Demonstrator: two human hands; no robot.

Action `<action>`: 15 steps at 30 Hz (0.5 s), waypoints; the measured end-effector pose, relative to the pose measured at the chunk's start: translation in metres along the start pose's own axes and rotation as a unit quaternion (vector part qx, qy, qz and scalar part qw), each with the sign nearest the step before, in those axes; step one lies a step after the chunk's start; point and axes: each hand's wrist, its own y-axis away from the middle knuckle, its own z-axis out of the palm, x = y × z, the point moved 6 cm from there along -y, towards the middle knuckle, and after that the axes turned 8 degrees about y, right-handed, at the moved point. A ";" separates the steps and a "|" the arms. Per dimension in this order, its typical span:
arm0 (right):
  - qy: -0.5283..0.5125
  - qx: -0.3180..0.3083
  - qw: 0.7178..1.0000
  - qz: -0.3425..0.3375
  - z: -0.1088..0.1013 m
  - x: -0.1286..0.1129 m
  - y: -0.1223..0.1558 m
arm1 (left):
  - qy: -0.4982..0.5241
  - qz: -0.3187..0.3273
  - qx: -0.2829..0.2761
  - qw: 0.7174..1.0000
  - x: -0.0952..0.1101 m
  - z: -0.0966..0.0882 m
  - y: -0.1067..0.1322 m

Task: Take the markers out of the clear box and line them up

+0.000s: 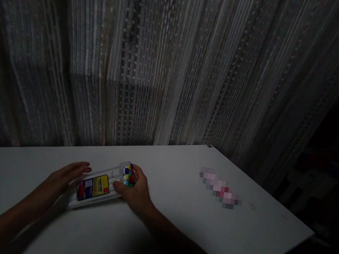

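Observation:
A clear plastic pack of markers (99, 187) with a yellow and red label lies flat on a white table (173, 223). Coloured marker caps show at its right end. My left hand (61, 180) rests against the pack's left and far side, fingers stretched along it. At the right end my right hand (136, 190) has its fingers curled round the pack by the coloured caps. The scene is dim.
A pale curtain (168, 57) hangs behind the table's far edge. A blurred pinkish patch (220, 189) lies on the table to the right. The table's right corner ends near dark floor clutter (309, 185).

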 end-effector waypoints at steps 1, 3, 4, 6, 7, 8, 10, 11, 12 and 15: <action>-0.006 0.004 1.000 0.008 -0.002 0.001 -0.001 | 0.041 -0.008 -0.001 0.999 -0.005 0.007 -0.003; -0.012 0.005 0.999 0.031 -0.004 0.003 -0.001 | 0.070 -0.001 0.001 0.998 -0.016 0.013 -0.006; -0.013 0.002 0.999 0.044 -0.004 0.004 -0.001 | 0.060 0.007 -0.007 0.998 -0.021 0.012 -0.006; -0.010 -0.016 0.998 0.063 -0.002 0.004 0.000 | 0.015 0.023 -0.040 0.999 -0.027 0.007 -0.004; -0.006 -0.027 0.998 0.065 -0.001 0.002 0.001 | -0.006 0.023 -0.068 0.997 -0.028 0.005 -0.002; 0.003 -0.040 0.997 0.059 0.001 -0.001 0.002 | -0.023 0.018 -0.098 0.995 -0.029 0.003 0.001; 0.043 -0.057 0.997 0.026 0.006 -0.013 0.004 | -0.045 -0.004 -0.168 0.985 -0.028 0.003 0.008; 0.078 -0.057 0.995 0.001 0.008 -0.021 0.005 | -0.044 -0.013 -0.202 0.978 -0.026 0.005 0.012; 0.122 -0.052 0.991 -0.028 0.010 -0.031 0.005 | -0.038 -0.020 -0.229 0.973 -0.024 0.008 0.017; 0.258 -0.043 0.958 -0.120 0.021 -0.066 0.008 | -0.010 -0.020 -0.244 0.970 -0.018 0.018 0.027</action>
